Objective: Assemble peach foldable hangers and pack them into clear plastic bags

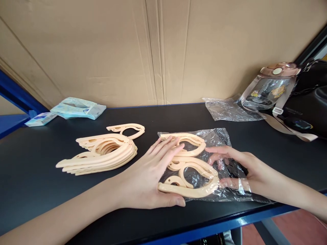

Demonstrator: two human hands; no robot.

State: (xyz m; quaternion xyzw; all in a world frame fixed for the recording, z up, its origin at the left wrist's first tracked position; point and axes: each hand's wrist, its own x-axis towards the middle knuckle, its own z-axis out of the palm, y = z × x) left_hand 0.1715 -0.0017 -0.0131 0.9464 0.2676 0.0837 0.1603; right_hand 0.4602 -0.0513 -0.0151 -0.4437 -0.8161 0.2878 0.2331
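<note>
On the black desk (28, 183) before us, our left hand (149, 178) lies flat with fingers stretched over a clear crinkled plastic bag (219, 139), which holds peach-coloured plastic folding hangers (196, 193). Our right hand (252, 170) is open at the bag's right end, thumb and fingers spread apart.

To the left of our left hand sits a fanned stack of matching peach hangers (102, 160), with a single peach hanger (139, 128) just beyond it. Farther off on that side rest a pale blue soft tissue pack (73, 112) and a small white-and-blue packet (41, 119). Beyond our right hand lie a loose clear plastic sleeve (224, 110), a transparent bottle with a brownish-pink lid (267, 92), and its beige strap (301, 134).

Our left hand hides the near ends of the bagged hangers. Glare on the film blurs our right fingertips, so we cannot tell exactly where they touch. A glossy black object (316, 105) is cut off at the far right.
</note>
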